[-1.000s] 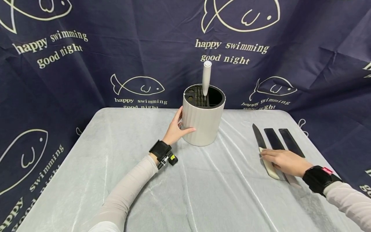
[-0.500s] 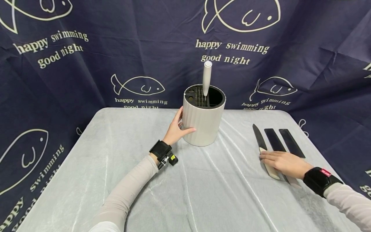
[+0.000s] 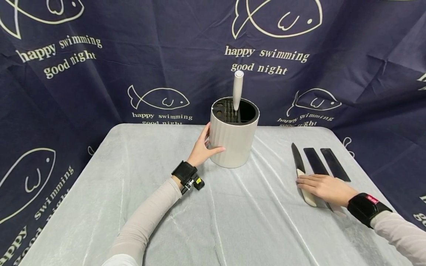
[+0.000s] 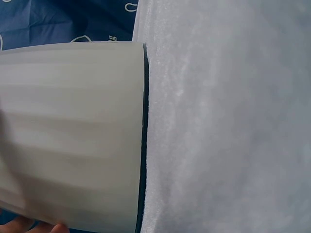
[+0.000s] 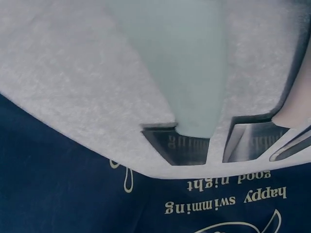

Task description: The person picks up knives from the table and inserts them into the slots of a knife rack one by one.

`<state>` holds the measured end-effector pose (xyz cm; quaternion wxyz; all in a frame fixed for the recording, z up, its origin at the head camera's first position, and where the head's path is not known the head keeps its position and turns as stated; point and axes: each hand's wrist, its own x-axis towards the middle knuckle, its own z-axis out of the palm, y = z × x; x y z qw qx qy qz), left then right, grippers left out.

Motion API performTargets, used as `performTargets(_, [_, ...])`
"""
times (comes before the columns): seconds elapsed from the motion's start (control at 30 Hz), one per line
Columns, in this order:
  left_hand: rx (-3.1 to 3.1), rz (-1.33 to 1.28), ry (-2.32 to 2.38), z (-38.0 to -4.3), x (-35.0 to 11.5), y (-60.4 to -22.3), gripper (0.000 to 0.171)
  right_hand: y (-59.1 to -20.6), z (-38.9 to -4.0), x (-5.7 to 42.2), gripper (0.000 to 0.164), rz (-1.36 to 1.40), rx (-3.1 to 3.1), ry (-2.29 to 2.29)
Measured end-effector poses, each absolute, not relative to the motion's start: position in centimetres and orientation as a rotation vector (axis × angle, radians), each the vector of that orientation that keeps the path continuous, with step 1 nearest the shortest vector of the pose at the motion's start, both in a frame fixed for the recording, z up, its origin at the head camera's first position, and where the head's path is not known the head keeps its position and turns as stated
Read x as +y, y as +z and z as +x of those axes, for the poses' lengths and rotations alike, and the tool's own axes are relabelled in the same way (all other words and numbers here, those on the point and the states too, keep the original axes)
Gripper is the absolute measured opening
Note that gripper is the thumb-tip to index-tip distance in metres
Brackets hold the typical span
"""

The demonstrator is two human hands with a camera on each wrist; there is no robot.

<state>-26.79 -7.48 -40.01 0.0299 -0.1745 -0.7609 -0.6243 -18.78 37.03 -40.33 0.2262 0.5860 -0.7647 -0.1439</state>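
Note:
My left hand (image 3: 199,150) grips the side of a ribbed white knife block (image 3: 233,142), its thumb on the front. One knife with a round white handle (image 3: 237,90) stands upright in the black slotted top (image 3: 229,112). At the right, my right hand (image 3: 327,187) grips the cream handle of a pointed, dark-bladed knife (image 3: 298,157) lying on the table; the thumb is hidden. Beside it lie two broad dark-bladed knives, a middle one (image 3: 315,160) and an outer one (image 3: 334,164), largely covered at their handles. A pale green handle (image 5: 189,63) fills the right wrist view.
A grey cloth with creases covers the table (image 3: 253,221). Behind it hangs a dark blue curtain (image 3: 186,48) with fish drawings and lettering. The block's right side has a wide open compartment (image 3: 247,111).
The pointed knife has turned slightly under my right hand, its handle end shifting left and its tip slightly right. My left hand and the knife block stay in place.

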Motion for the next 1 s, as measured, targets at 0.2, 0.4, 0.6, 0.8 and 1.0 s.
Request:
performTargets(0.2, [-2.348, -0.542, -1.92, -26.9, -7.4, -40.1, 0.103, -40.3, -19.0, 36.6, 0.059, 1.57, -2.143, -0.275])
performTargets(0.4, [-2.351, -0.531, -1.938, -26.6, -7.4, -39.6, 0.103, -39.7, -19.5, 36.1, 0.054, 1.52, -2.187, -0.02])
performTargets(0.6, [-2.349, -0.533, -1.925, -26.8, -7.5, -40.0, 0.104, -38.3, -19.8, 35.4, 0.054, 1.356, -2.229, 0.148])
performTargets(0.8, [-2.346, -0.538, -1.923, -26.8, -7.5, -40.0, 0.103, -37.2, -20.3, 34.7, 0.061, 1.213, -2.287, 0.353])
performTargets(1.0, [-2.354, -0.539, -1.912, -26.8, -7.5, -40.0, 0.103, -36.5, -20.9, 34.5, 0.065, 1.098, -2.292, 0.516])
